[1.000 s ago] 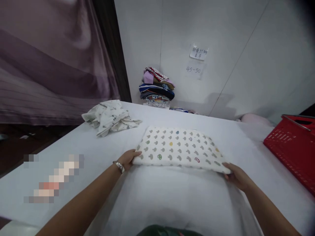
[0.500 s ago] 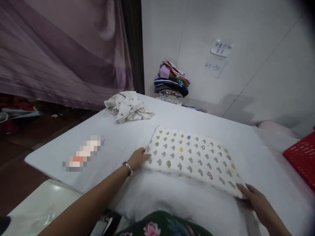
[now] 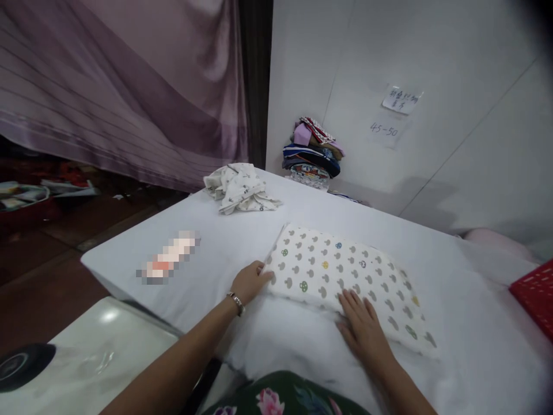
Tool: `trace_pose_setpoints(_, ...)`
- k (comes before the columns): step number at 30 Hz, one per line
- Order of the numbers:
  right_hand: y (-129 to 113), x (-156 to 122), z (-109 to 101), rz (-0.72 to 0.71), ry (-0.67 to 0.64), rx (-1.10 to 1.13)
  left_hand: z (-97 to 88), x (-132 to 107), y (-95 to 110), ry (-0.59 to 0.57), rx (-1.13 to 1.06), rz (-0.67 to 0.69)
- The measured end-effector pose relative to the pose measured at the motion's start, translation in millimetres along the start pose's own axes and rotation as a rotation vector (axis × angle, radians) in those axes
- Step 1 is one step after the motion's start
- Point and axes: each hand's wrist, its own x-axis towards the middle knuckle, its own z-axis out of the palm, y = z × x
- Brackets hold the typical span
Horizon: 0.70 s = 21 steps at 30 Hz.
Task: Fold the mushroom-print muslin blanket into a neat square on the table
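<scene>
I've released one corner: my right hand (image 3: 365, 329) rests open on the cloth (image 3: 317, 262), only my left hand (image 3: 249, 282) pinching it, near the front edge of the table (image 3: 216, 259).

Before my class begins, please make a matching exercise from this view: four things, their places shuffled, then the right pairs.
1. left hand
2. right hand
3. red basket
4. crumpled cloth

A. at the picture's right edge
B. on the mushroom-print cloth's near edge
C. near the table's far edge
D. at the mushroom-print cloth's left edge

Pairs: 1-D, 2-B, 3-A, 4-C
</scene>
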Motion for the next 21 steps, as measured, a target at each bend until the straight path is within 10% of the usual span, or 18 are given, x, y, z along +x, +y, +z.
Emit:
trace_pose_setpoints(8, 2.4, 9.1, 5.8, -0.065, 0.101, -0.155, 6.0, -2.5, 5.0, 0.014, 0.001, 0.011)
trace_pose_setpoints(21, 3.7, 8.4, -8.4, -0.079, -0.160, 0.131, -3.7, -11.0, -5.7, -0.019, 0.110, 0.062)
